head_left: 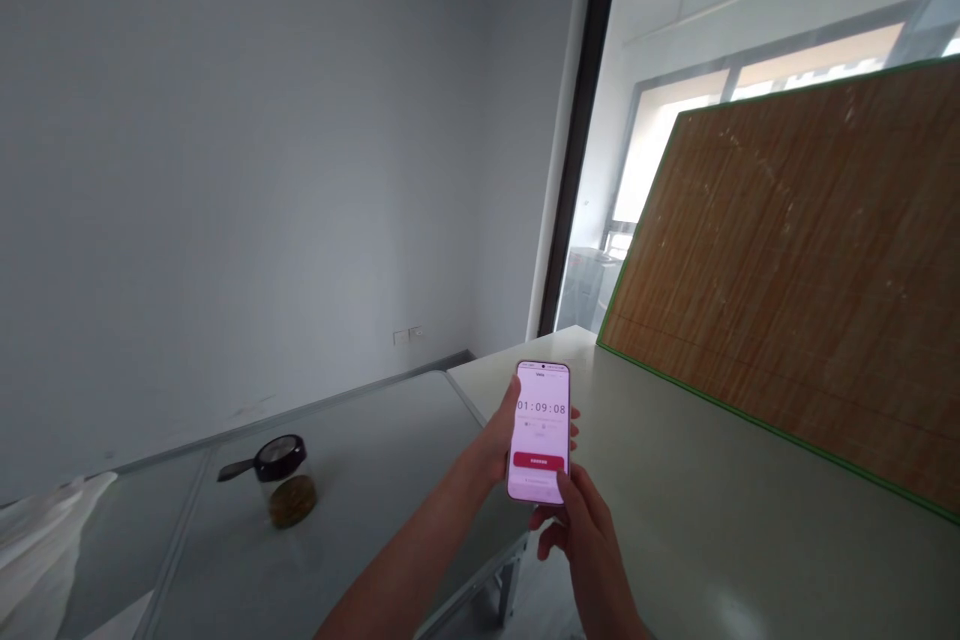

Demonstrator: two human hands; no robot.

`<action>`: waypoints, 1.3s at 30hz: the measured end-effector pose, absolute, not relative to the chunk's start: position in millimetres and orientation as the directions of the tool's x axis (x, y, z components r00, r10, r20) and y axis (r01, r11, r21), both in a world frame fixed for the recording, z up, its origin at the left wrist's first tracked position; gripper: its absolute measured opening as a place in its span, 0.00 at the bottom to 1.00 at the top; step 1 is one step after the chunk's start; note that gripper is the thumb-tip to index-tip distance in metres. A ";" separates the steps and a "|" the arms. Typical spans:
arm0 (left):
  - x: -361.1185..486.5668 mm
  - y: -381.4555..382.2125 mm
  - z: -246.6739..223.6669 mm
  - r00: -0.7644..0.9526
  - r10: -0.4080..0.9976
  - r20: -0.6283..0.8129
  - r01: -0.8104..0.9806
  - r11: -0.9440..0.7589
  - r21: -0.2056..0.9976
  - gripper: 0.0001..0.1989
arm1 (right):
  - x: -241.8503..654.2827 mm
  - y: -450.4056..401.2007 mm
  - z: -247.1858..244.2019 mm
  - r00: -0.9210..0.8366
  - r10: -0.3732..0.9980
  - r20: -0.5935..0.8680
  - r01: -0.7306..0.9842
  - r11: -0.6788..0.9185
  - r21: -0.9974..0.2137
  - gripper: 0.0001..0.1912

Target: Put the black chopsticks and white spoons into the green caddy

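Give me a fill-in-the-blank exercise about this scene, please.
The left hand grips a phone whose large digits read ____.
Its wide on-screen button is ____.
At the phone's lower right corner is the right hand's ____.
The brown panel is edged in ____.

Missing words: 01:09:08; red; thumb; green.

Jar [291,500] on grey table [382,480]

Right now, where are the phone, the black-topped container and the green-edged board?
Phone [538,434], head view: middle of the lit screen.
Black-topped container [291,497], head view: lower side.
Green-edged board [802,275], head view: middle of its brown face.
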State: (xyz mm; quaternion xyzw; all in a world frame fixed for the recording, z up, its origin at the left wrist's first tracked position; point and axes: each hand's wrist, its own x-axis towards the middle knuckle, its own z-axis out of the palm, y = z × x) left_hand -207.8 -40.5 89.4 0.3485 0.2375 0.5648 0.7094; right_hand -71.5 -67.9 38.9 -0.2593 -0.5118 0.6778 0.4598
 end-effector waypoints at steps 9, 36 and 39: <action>-214.4 -41.0 86.1 0.225 0.973 0.046 -0.663 0.118 0.739 0.44 | -76.2 -69.6 37.6 -0.422 0.901 0.103 -0.422 -0.095 -0.901 0.24; -225.0 -53.0 80.9 0.127 0.991 0.045 -0.754 0.067 0.653 0.39 | -92.7 -67.2 18.5 -0.422 0.902 0.087 -0.472 -0.137 -0.871 0.20; -225.9 -53.3 80.3 0.138 0.988 0.072 -0.755 0.058 0.654 0.38 | -93.0 -66.8 19.2 -0.408 0.909 0.079 -0.474 -0.137 -0.870 0.21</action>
